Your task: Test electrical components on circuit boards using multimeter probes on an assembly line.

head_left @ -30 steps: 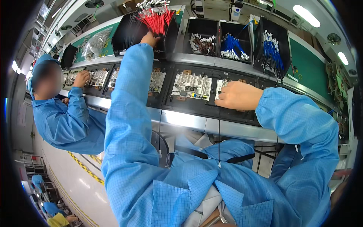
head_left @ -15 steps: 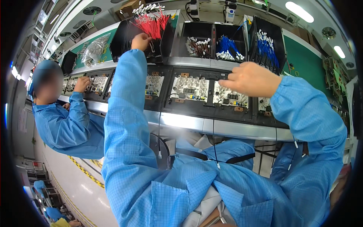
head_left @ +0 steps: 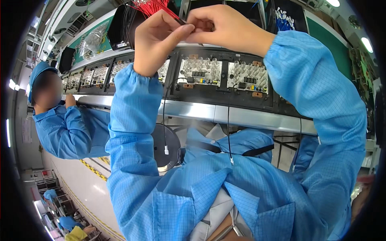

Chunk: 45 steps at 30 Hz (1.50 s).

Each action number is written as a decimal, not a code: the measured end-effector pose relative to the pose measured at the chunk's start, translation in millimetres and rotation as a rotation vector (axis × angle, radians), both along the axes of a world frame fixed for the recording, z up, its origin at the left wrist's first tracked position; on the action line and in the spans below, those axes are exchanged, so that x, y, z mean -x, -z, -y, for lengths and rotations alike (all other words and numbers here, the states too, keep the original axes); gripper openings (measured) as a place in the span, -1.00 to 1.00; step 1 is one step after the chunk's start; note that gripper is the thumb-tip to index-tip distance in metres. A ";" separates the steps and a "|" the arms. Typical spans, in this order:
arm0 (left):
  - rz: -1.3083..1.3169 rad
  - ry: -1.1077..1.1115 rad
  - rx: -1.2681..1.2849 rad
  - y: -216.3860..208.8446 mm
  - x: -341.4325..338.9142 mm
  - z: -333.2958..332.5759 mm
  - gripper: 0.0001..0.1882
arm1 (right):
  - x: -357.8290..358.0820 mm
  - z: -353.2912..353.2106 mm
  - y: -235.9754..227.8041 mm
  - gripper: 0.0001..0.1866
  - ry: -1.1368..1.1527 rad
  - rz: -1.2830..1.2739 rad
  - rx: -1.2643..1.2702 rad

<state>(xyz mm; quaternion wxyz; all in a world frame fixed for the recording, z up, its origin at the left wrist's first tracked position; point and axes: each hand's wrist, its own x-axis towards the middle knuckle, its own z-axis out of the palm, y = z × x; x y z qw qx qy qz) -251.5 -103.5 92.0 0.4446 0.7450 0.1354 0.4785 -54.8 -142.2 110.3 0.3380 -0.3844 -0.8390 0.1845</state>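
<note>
Above the row of circuit boards, my left hand [head_left: 157, 42] and my right hand [head_left: 227, 30] meet fingertip to fingertip. Both are closed in a pinch around a thin wire lead [head_left: 182, 22], dark where it shows between the fingers; its ends are hidden. Just behind my left hand, a bundle of red wires [head_left: 150, 6] with white connectors rises from a black bin [head_left: 120, 30]. Below the hands lie a circuit board [head_left: 200, 74] with a digit display and clear raised parts, and a similar circuit board [head_left: 247, 78] to its right.
Blue wires with white connectors [head_left: 284, 20] fill a bin at the back right. Black leads with white plugs [head_left: 166, 149] hang over the metal bench edge [head_left: 193, 111]. On the left sits a co-worker [head_left: 68, 130] in blue. A clear plastic bag [head_left: 93, 42] lies at the back left.
My left hand has come back from the red wire bin toward the middle. My right hand has moved up and left to meet it. The co-worker's raised hand has lowered.
</note>
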 end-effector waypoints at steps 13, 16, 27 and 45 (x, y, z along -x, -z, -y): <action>-0.155 -0.173 0.047 66.4 39.3 0.5 -0.92 | -44.8 1.7 17.5 -0.78 -0.338 -0.132 -0.421; -0.333 -0.254 0.097 87.8 43.5 6.4 -0.92 | -62.0 22.2 23.9 -0.83 0.052 0.059 0.304; -0.561 -0.366 -0.168 110.3 40.3 -1.2 -0.86 | -69.1 53.5 19.2 -0.94 0.061 0.207 0.379; -0.602 -0.268 -0.252 110.4 34.7 -5.5 -0.85 | -86.9 48.0 30.3 -0.95 0.070 0.252 0.348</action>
